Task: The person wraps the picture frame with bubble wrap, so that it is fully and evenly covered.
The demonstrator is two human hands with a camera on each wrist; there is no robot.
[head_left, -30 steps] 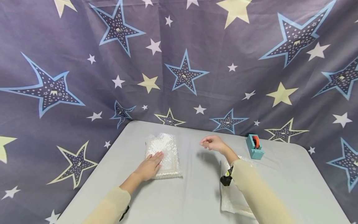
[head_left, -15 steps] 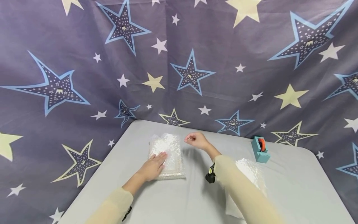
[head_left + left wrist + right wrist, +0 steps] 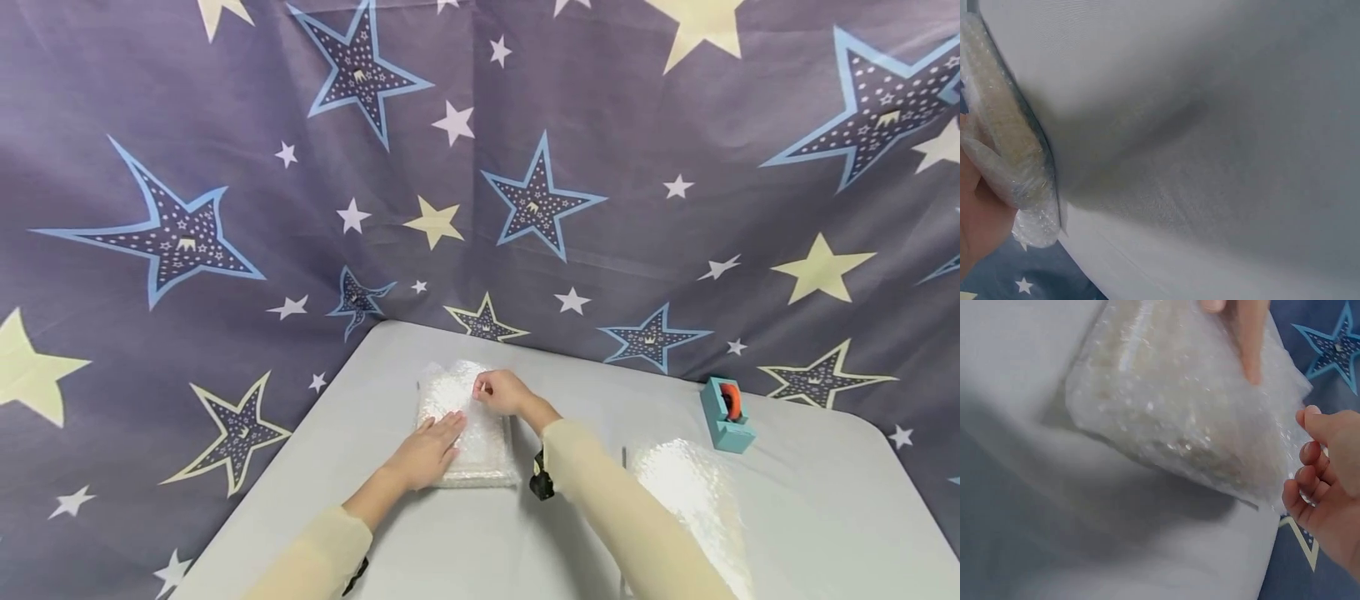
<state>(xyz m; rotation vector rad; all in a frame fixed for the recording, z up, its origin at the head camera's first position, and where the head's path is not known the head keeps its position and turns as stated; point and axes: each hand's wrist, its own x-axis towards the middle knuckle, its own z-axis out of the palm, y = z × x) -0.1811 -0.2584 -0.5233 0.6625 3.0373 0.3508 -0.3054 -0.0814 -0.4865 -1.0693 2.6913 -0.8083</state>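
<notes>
A flat item wrapped in bubble wrap (image 3: 480,458) lies on the table's left half. My left hand (image 3: 426,454) rests on its top with the fingers extended. In the left wrist view the left hand (image 3: 982,219) shows beside the wrapped edge. Above the package's far right part, my right hand (image 3: 504,393) has thumb and forefinger tips together. It seems to pinch a small piece of clear tape, which is barely visible. In the right wrist view the right hand (image 3: 1329,481) is at the bubble wrap's edge, other fingers curled.
A teal tape dispenser (image 3: 727,417) with an orange core stands at the table's back right. Another bubble-wrap piece (image 3: 686,500) lies on the right, partly under the right sleeve. Behind the grey table (image 3: 360,425) hangs a star-patterned curtain (image 3: 645,258).
My right hand has moved left, from beyond the package's right side to above its far right part. The left hand has stayed on the package. The head view has shifted slightly right.
</notes>
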